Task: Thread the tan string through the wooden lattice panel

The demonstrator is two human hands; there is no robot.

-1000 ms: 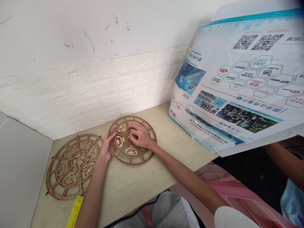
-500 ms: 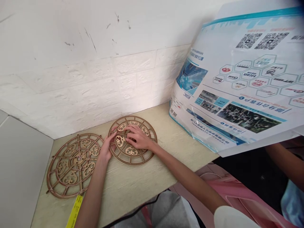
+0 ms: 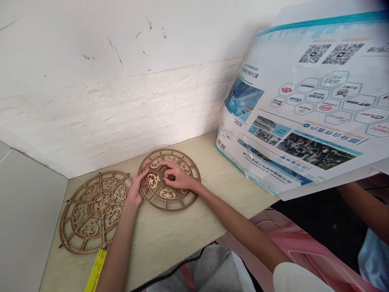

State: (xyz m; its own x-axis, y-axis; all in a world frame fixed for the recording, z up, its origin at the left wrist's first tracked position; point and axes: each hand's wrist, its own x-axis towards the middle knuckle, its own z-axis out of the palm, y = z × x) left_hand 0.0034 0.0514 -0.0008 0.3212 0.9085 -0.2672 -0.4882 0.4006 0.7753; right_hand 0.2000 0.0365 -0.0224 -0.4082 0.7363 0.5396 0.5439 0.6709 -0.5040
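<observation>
A round brown disc [image 3: 168,193] with cut-out spokes and scroll ornaments lies at the middle of the table, its left side apparently raised a little. My left hand [image 3: 137,190] grips its left rim, thumb on top and fingers showing through the openings from beneath. Over the disc's centre is my right hand [image 3: 179,177], thumb and forefinger curled together at the hub; anything between them is hidden. A second, larger openwork disc [image 3: 100,204] rests to the left, partly behind my left forearm. From its lower edge hangs a yellow tag [image 3: 95,271] with small print.
The pale table [image 3: 165,235] meets a white brick-patterned wall [image 3: 170,97] behind. On the right a large printed plastic sheet [image 3: 319,105] leans over the tabletop. Another person's arm [image 3: 364,209] shows at the far right, near a pink stool-like object [image 3: 304,251].
My right hand has shifted slightly at the disc's hub, its fingers curling closer together. The left hand and both discs stay practically in place.
</observation>
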